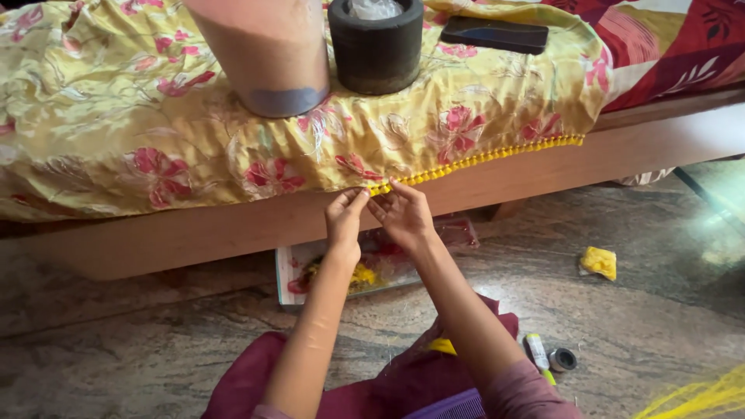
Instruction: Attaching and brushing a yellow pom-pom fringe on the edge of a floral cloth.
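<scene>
A yellow floral cloth (140,116) is spread over a wooden bed edge (194,233), with a yellow pom-pom trim (481,157) along its right hem. My left hand (344,219) pinches the hem where the trim ends. My right hand (403,213) pinches the trim's end right beside it, fingertips almost touching the left hand's. Whether a needle or thread sits between the fingers is too small to tell.
On the cloth stand a pinkish container (268,54), a dark round pot (376,46) and a black phone (494,34). Below the hands lies a clear tray (291,271) of red and yellow bits. A yellow scrap (599,262), a tube (537,353), a small spool (563,359) and yellow threads (698,396) lie on the stone floor.
</scene>
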